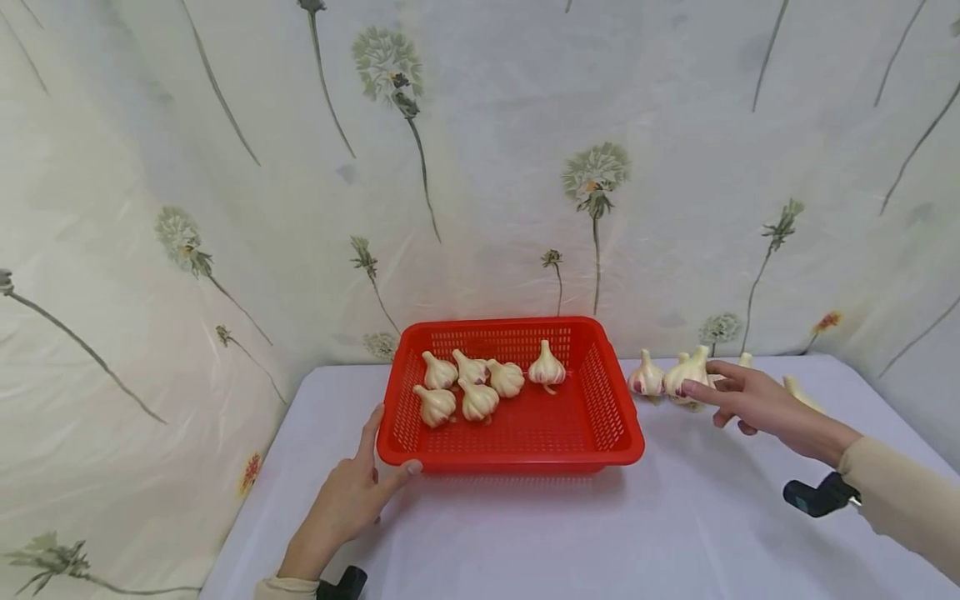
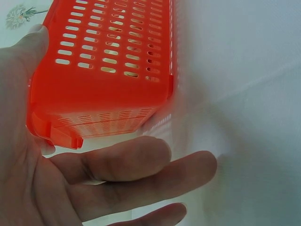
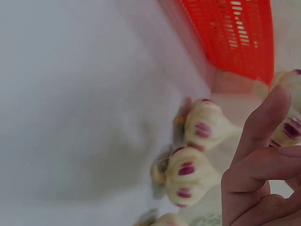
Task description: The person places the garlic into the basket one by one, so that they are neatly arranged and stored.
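A red plastic basket (image 1: 517, 458) with slotted walls stands on the table, holding several garlic bulbs (image 1: 437, 406), mostly at its left. My left hand (image 1: 348, 496) holds the basket's near left corner, thumb at the front rim and index finger along the left side. In the left wrist view its other fingers (image 2: 141, 188) extend below the basket, touching nothing. To the basket's right, my right hand (image 1: 757, 404) pinches a garlic bulb (image 1: 686, 379) between thumb and fingers. The fingers partly hide that bulb (image 3: 289, 129) in the right wrist view.
More garlic bulbs lie by the right hand, one close to the basket (image 1: 647, 377) and another partly behind the wrist (image 1: 801, 393). A white cloth covers the table (image 1: 525, 542). A dandelion-patterned curtain (image 1: 495, 192) hangs behind and at the sides.
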Motion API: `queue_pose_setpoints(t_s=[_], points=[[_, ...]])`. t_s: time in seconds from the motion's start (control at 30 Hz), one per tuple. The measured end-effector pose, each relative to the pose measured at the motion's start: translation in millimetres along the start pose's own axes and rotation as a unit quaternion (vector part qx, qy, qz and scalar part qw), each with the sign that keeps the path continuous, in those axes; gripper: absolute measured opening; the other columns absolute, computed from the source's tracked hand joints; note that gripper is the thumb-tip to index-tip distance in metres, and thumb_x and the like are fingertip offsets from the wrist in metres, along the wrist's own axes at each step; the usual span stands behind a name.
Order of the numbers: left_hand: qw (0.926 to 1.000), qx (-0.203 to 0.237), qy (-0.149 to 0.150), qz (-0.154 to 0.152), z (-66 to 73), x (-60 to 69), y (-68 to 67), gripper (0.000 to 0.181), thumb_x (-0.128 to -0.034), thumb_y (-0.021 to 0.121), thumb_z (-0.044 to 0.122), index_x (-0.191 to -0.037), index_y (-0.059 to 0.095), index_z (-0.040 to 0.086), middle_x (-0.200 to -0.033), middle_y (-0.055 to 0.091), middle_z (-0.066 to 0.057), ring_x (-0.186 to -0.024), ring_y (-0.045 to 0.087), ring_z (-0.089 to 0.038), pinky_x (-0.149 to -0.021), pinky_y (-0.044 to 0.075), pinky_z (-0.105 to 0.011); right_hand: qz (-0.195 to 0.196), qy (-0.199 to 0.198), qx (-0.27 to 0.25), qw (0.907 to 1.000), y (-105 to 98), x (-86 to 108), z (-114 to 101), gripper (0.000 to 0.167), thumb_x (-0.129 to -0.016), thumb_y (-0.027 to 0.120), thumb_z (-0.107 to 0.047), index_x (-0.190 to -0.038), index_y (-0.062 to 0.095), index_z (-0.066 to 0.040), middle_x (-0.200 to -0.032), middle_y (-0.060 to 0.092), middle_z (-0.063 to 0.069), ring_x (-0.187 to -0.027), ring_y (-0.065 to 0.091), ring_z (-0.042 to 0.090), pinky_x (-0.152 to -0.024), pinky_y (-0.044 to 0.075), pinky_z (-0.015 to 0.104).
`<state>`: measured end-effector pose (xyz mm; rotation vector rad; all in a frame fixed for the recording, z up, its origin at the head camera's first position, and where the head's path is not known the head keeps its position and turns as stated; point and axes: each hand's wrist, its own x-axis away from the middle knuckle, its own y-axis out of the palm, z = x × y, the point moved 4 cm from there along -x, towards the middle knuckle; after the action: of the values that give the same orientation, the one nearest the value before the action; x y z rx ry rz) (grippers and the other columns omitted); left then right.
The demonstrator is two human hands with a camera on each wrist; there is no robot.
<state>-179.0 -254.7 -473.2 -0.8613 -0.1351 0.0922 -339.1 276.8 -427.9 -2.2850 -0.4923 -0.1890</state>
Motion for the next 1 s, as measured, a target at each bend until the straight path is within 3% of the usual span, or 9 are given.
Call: queue_pose_setpoints(t_s=[0.17, 0.27, 0.43, 0.57, 0.67, 0.83, 1.0], points=[[1.0000, 0.006, 0.001, 0.000, -0.4, 0.4, -0.5, 0.107, -0.0909, 0.068, 0.072, -0.171, 0.011, 0.030, -0.060, 0.058, -0.003, -0.051, 0.055, -0.018, -0.049, 0.039, -0.029, 0.005, -0.041, 0.022, 0.9989, 3, -8.6, -22, 0.094, -0.101, 0.066, -0.056, -0.165, 0.026, 0.001, -0.147, 0.051, 0.034, -0.095, 0.065, 0.027, -0.066, 0.048, 0.034], [1.0000, 0.004, 0.001, 0.001, -0.9, 0.4, -0.7, 0.106, -0.0917, 0.068, 0.070, -0.171, 0.011, 0.031, -0.060, 0.058, -0.003, -0.051, 0.055, -0.018, -0.048, 0.039, -0.029, 0.007, -0.058, 0.033, 0.9977, 6, -12.7, -38, 0.094, -0.097, 0.072, -0.056, -0.164, 0.032, -0.003, -0.155, 0.044, 0.037, -0.110, 0.064, 0.035, -0.072, 0.053, 0.037], [1.0000, 0.004, 0.007, 0.001, -0.4, 0.9, -1.3, 0.105, -0.0927, 0.069, 0.067, -0.171, 0.010, 0.030, -0.059, 0.058, -0.003, -0.050, 0.055, -0.018, -0.048, 0.038, -0.029, -0.002, -0.092, 0.035, 0.9951, 14, -18.7, -69, 0.086, -0.093, 0.078, -0.054, -0.160, 0.045, -0.010, -0.155, 0.048, 0.034, -0.127, 0.058, 0.044, -0.080, 0.058, 0.040], [1.0000, 0.000, 0.008, 0.002, -0.1, -0.2, -2.2, 0.105, -0.0921, 0.069, 0.068, -0.171, 0.011, 0.030, -0.059, 0.056, -0.003, -0.051, 0.052, -0.017, -0.048, 0.037, -0.029, -0.013, -0.116, 0.045, 0.9922, 17, -26.0, -93, 0.083, -0.092, 0.079, -0.052, -0.156, 0.050, -0.008, -0.152, 0.053, 0.032, -0.130, 0.058, 0.045, -0.087, 0.059, 0.043], [0.9999, -0.005, 0.009, 0.004, -0.1, -0.8, -2.6, 0.106, -0.0917, 0.068, 0.069, -0.171, 0.011, 0.029, -0.059, 0.055, -0.003, -0.051, 0.049, -0.017, -0.048, 0.036, -0.028, -0.025, -0.123, 0.056, 0.9906, 18, -34.6, -106, 0.085, -0.092, 0.079, -0.052, -0.156, 0.049, -0.005, -0.152, 0.054, 0.032, -0.125, 0.062, 0.044, -0.091, 0.060, 0.049], [0.9999, -0.006, 0.014, 0.003, -0.1, 0.0, -1.8, 0.107, -0.0913, 0.067, 0.071, -0.171, 0.012, 0.028, -0.059, 0.055, -0.002, -0.050, 0.050, -0.016, -0.048, 0.036, -0.027, -0.044, -0.141, 0.073, 0.9863, 23, -47.8, -126, 0.085, -0.093, 0.080, -0.048, -0.157, 0.048, 0.000, -0.153, 0.054, 0.031, -0.133, 0.058, 0.049, -0.100, 0.055, 0.062], [0.9998, -0.003, 0.017, 0.004, -0.3, 1.0, -0.9, 0.106, -0.0916, 0.068, 0.070, -0.171, 0.012, 0.028, -0.059, 0.055, -0.002, -0.050, 0.051, -0.016, -0.048, 0.037, -0.028, -0.066, -0.151, 0.084, 0.9828, 30, -60.1, -142, 0.083, -0.093, 0.081, -0.045, -0.154, 0.051, 0.003, -0.152, 0.056, 0.029, -0.140, 0.053, 0.049, -0.105, 0.053, 0.062]])
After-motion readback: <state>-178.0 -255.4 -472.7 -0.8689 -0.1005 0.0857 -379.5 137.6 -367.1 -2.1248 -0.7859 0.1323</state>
